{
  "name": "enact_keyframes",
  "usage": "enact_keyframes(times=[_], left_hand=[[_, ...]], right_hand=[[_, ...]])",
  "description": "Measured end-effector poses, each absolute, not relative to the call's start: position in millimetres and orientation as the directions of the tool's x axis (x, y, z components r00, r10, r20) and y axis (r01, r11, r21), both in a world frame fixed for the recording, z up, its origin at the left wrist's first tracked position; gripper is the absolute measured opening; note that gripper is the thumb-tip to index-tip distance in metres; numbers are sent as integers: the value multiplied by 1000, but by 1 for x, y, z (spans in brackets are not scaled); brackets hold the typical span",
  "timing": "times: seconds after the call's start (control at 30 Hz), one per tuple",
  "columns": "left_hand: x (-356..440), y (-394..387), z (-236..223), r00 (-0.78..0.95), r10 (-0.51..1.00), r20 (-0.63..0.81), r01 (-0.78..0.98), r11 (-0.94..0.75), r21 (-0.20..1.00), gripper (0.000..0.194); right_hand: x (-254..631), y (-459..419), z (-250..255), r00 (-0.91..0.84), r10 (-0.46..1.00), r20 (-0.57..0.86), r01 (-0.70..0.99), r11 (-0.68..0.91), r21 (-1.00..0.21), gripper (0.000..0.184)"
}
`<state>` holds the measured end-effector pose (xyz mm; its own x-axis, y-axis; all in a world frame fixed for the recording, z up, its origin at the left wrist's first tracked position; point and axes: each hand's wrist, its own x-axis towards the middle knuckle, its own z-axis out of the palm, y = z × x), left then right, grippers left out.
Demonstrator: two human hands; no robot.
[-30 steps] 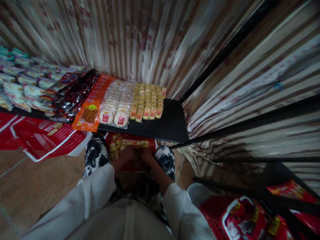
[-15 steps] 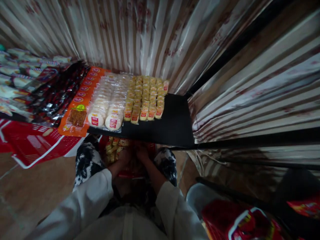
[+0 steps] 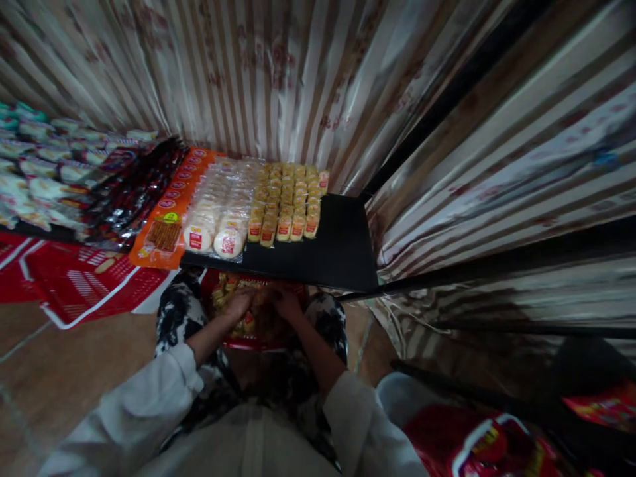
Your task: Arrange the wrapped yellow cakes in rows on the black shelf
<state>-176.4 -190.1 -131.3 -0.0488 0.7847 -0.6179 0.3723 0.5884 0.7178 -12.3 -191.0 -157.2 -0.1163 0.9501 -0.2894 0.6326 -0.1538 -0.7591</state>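
Between my knees a red basket [image 3: 258, 344] holds small snack packets in gold wrappers [image 3: 223, 289], partly under the shelf's front edge. My left hand [image 3: 240, 303] is inside it over the packets, its fingers curled inward. Close by on the right, my right hand [image 3: 285, 303] also has its fingers bent, facing the left one. Dim light and blur hide what the fingers hold. Above the hands, rows of yellow-wrapped snack cakes [image 3: 284, 205] stand on the black shelf [image 3: 342, 245]. Left of them are two rows of round white crackers [image 3: 229, 238] in clear wrap.
Farther left on the shelf lie an orange snack packet [image 3: 166, 222], dark shiny packets [image 3: 126, 199] and white packets [image 3: 44, 165]. Red baskets [image 3: 89, 281] with white handles sit below. A striped curtain [image 3: 288, 73] hangs behind. Red bags [image 3: 487, 444] are at the lower right.
My hands have lifted slightly and show more clearly in the basket, the left one having shifted a little left. The view has tilted and shifted slightly.
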Motion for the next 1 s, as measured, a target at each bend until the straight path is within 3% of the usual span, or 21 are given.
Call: enact_keyframes(times=[0.17,0.37,0.5,0.67,0.87,1.0], left_hand=[[-177,-199,-104,-42,792,-609,176,606,776,19],[-171,-208,-74,34,866,-499,13,499,867,19],[-166,-214,-61,44,874,-483,5,484,875,22],[-162,-213,-41,151,910,-385,98,374,922,21],[-149,-206,-8,326,914,-244,57,238,970,24],[-135,-200,8,334,916,-220,150,179,972,31]], right_hand=[[-4,-198,-136,-133,942,-308,495,-206,-844,20],[-6,-212,-107,-46,910,-413,384,-365,-848,30],[-4,-226,-84,-41,954,-297,505,-236,-830,43],[3,-236,-53,-105,988,-116,584,-33,-811,21],[13,-241,-15,-187,981,-55,249,-6,-968,28],[19,-243,-4,-157,987,-40,106,-23,-994,35]])
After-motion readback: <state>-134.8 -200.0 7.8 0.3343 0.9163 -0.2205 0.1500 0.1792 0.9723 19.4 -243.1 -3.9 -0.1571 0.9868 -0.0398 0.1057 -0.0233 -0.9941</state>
